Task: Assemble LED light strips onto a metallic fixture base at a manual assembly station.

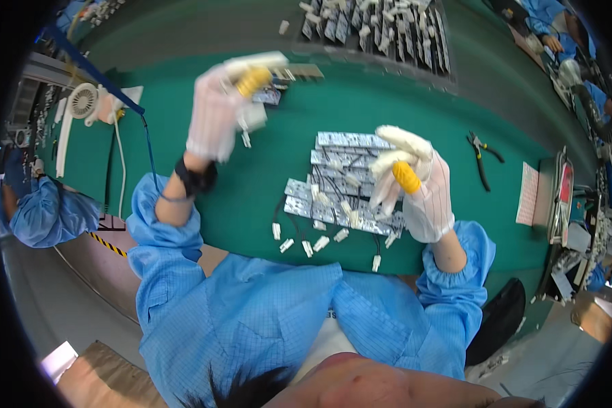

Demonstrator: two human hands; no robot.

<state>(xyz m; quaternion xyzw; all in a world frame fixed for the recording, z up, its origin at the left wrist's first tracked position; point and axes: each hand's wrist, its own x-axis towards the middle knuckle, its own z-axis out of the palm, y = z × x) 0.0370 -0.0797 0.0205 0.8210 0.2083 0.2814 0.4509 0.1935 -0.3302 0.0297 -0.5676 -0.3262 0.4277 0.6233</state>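
Observation:
My left hand (214,112), in a striped white glove with a yellow cover on the thumb, is at the left middle of the green mat, smeared by motion. Its fingers point right, and whether they hold anything does not show. Beside them lie a small blue circuit board (268,97) and a white connector (246,140). My right hand (425,190), gloved the same way, is over the right end of a row of circuit boards (340,211). Its fingers are apart, with nothing seen between them. Black wires with white connectors (321,243) hang from the boards toward me.
At the back stands a tray (387,58) of many wired boards. Pliers (481,160) with black and yellow handles lie to the right, near a pink sheet (528,194). A small white fan (83,100) is at the left. Other people sit at the left and far right.

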